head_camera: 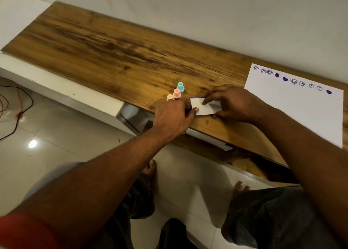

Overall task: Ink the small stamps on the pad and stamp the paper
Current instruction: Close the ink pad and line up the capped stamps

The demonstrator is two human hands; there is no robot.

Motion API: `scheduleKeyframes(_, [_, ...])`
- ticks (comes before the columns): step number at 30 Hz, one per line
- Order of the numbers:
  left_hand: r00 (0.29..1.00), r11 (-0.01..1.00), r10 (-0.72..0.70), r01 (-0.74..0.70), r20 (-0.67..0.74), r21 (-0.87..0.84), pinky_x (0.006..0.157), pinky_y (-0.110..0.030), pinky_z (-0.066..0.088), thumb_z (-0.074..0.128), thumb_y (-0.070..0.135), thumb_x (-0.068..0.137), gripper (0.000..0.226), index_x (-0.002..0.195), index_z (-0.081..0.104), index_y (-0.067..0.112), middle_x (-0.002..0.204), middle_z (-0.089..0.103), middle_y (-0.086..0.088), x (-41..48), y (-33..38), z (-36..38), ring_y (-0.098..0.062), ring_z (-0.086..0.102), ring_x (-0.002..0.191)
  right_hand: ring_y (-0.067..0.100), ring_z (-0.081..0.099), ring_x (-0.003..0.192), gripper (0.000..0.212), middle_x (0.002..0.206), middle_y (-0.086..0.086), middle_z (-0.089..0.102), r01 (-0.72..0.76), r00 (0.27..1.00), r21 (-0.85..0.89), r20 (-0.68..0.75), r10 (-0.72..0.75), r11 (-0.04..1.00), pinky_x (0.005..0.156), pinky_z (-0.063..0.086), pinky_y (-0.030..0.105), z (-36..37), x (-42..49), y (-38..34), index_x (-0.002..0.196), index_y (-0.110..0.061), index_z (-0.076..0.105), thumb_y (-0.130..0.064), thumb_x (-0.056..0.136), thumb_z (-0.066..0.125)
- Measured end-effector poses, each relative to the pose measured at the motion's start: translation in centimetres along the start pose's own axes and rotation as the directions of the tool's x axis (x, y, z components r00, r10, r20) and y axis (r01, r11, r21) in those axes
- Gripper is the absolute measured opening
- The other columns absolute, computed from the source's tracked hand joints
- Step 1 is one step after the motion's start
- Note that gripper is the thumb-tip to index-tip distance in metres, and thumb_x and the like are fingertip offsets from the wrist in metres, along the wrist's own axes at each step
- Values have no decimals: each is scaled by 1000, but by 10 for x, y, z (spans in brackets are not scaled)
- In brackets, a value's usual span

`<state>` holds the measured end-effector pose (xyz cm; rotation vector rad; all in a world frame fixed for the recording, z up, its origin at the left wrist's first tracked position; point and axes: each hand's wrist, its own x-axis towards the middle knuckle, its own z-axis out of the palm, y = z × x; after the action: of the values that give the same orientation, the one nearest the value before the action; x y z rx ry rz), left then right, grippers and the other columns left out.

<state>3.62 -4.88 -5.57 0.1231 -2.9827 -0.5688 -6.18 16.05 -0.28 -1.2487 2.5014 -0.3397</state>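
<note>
Ink pad (204,110), seemingly closed, pinched between left hand (173,115), right hand (232,102).

Warm wood, white paper, pastel stamps

The table (113,47) is brown wood grain with dark streaks. The paper (301,113) is white, with a row of purple prints (285,78): outlined smiley rings and solid hearts. There is a teal stamp (180,87), a pink stamp (176,93) and a cream stamp (170,97). The ink pad (202,107) is white with a purple edge. The floor (56,135) is glossy pale tile.

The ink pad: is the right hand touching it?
Touching. The head view shows the right hand with fingertips on the lid of the ink pad and thumb at its near edge.
</note>
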Motion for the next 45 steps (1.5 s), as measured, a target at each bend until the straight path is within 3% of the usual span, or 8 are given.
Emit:
scheduleKeyframes(25, [999, 1000, -20, 20, 44, -10, 53, -23, 33, 58, 58, 98, 32, 103, 71, 29, 69, 49, 17, 2, 1, -1, 1, 43, 60, 21, 50, 136, 52, 149, -3, 57, -22, 1000, -3, -10, 22, 1000, 105, 47, 40, 0, 2, -5, 136, -30, 65, -32, 87, 81])
scheduleKeyframes(29, [999, 1000, -18, 18, 36, -4, 51, -23, 30, 57, 57, 99, 31, 100, 69, 29, 64, 43, 19, 0, 3, 0, 1, 44, 59, 22, 51, 135, 55, 147, -3, 59, -52, 999, -9, -12, 52, 999, 104, 48, 39, -2, 2, -9, 137, -29, 65, -29, 85, 83])
scheduleKeyframes(35, [999, 1000, -4, 3, 39, 6, 48, -22, 29, 57, 61, 98, 37, 104, 70, 27, 74, 51, 14, 1, 2, 3, 2, 41, 57, 25, 55, 130, 66, 144, 0, 61, -246, 966, -69, -97, 239, 967, 100, 51, 40, -9, 2, -10, 140, -27, 60, -40, 81, 85])
scheduleKeyframes(40, [995, 995, 80, -77, 51, -63, 49, -18, 28, 63, 58, 95, 38, 117, 67, 28, 80, 60, 16, -1, 5, 0, 7, 41, 57, 24, 67, 109, 84, 125, 2, 72, -494, 842, 91, -197, 502, 865, 85, 55, 35, -10, 0, -8, 136, -24, 62, -74, 70, 77])
scheduleKeyframes(45, [987, 995, 98, -93, 126, -44, 50, -18, 33, 62, 55, 96, 38, 124, 66, 30, 84, 70, 13, 0, 6, -7, 3, 49, 60, 30, 64, 117, 100, 131, 10, 66, -537, 827, 51, -163, 537, 842, 87, 55, 38, 5, 12, -28, 144, -20, 50, -82, 68, 72])
